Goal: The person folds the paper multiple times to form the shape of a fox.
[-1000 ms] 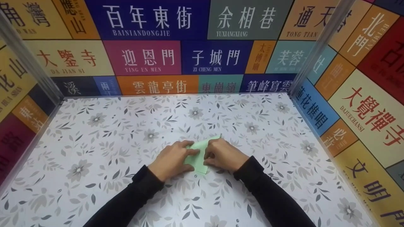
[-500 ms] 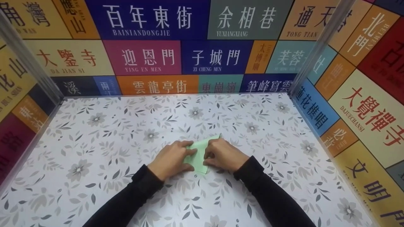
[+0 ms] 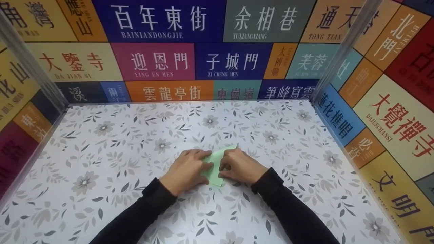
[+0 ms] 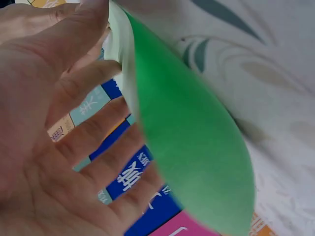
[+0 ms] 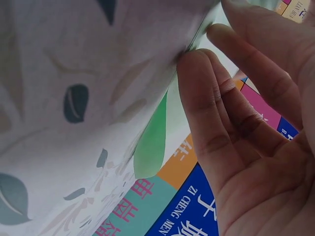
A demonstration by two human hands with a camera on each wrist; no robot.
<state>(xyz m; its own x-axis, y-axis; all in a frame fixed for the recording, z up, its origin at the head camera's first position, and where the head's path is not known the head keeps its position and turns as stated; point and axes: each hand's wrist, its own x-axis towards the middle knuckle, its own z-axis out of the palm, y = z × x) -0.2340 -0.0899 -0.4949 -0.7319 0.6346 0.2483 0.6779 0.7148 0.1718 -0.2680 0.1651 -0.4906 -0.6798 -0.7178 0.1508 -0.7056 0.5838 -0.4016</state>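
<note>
Well, a wall of coloured signs (image 3: 159, 61) stands behind a flower-patterned tabletop (image 3: 132, 135).
Black sleeves (image 3: 135, 213) lead to the left hand (image 3: 188, 169), fingers loosely spread, tips touching paper, and the right hand (image 3: 242, 166), fingers bent, tips against it; whether they pinch it, I cannot tell. Smallest, the folded green paper (image 3: 214, 174) sits between both hands, its flap bowed in the left wrist view.

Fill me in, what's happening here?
Someone is handling a thin light-green paper sheet on a white table printed with grey leaves and flowers. The left hand touches its left side, fingers spread; the right hand has its fingertips at the right side. The sheet is bent over, one part curving up.
</note>
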